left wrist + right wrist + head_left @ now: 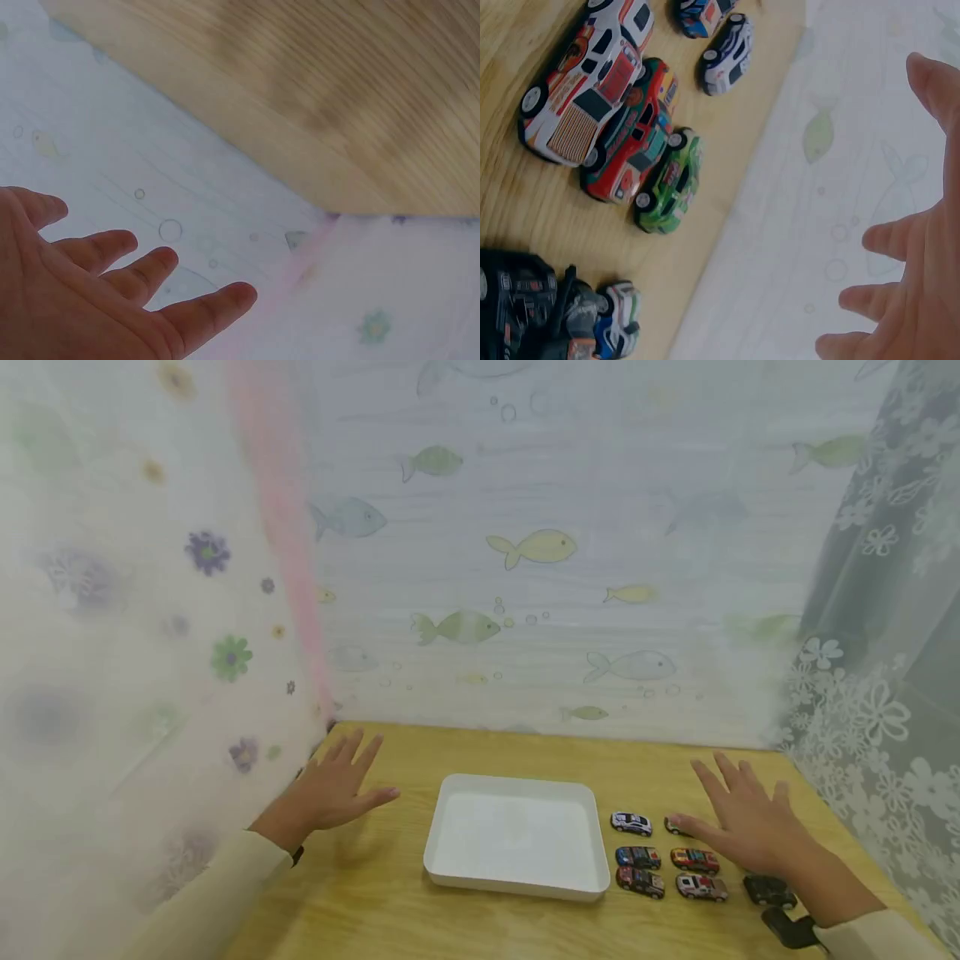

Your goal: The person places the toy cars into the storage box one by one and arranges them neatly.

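My left hand (333, 789) is held over the left side of the table, fingers spread, holding nothing. In the left wrist view that hand (112, 300) shows its fingers apart. My right hand (750, 822), also spread and holding nothing, hovers above several small toy cars. It partly covers a green car (671, 184) in the head view. Nearby sit a red car (630, 142), a white car with red markings (702, 887) and a black car (769, 891). Closer to the tray are a white-and-dark car (632, 823), a blue car (638, 857) and a dark red car (641, 882).
A shallow white tray (517, 835) rests on the wooden table (390, 910) between the hands. Fish-printed sheeting (465, 685) rises behind the table, with a flowered sheet (150, 652) at the left and a lacy curtain (877, 727) at the right.
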Action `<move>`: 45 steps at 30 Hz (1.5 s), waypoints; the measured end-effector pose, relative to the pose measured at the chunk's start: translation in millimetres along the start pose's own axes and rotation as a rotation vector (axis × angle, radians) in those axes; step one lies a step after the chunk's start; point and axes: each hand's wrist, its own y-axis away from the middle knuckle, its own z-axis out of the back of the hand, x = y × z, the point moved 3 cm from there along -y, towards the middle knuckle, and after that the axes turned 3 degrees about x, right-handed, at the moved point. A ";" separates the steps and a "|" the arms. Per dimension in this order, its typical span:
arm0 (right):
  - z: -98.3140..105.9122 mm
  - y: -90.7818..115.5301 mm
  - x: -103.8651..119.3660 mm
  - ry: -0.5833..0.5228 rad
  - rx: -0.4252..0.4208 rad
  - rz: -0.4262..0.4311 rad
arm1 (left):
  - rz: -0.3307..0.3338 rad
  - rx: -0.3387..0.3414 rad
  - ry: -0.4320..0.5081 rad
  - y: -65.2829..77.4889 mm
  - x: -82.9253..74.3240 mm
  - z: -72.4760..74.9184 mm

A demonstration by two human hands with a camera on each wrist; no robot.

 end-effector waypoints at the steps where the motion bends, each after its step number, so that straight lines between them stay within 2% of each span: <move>1: -0.8 -1.3 1.5 -0.010 0.001 0.006 | 0.003 0.010 0.030 -0.7 -1.4 -2.0; 8: -7.4 -11.0 12.4 -0.087 -0.001 0.076 | 0.023 0.047 0.191 -11.3 -8.9 -23.1; 12: -10.6 -16.1 17.4 -0.097 -0.029 0.130 | 0.011 0.039 0.283 -20.1 -14.8 -33.7; 18: -19.2 -23.1 17.6 -0.136 -0.013 0.129 | -0.025 0.009 0.345 -28.3 -25.9 -46.1; 23: -24.9 -28.2 20.2 -0.205 -0.031 0.168 | -0.005 0.004 0.429 -33.2 -35.5 -53.1; 31: -39.4 -34.8 19.7 -0.327 -0.037 0.136 | 0.050 0.026 0.693 -39.4 -48.3 -64.0; 39: -49.6 -36.9 21.5 -0.406 0.027 0.080 | 0.067 0.142 1.053 -44.0 -56.0 -75.3; 45: -58.8 -43.2 22.8 -0.415 0.071 0.075 | 0.074 0.187 1.173 -45.6 -55.5 -81.9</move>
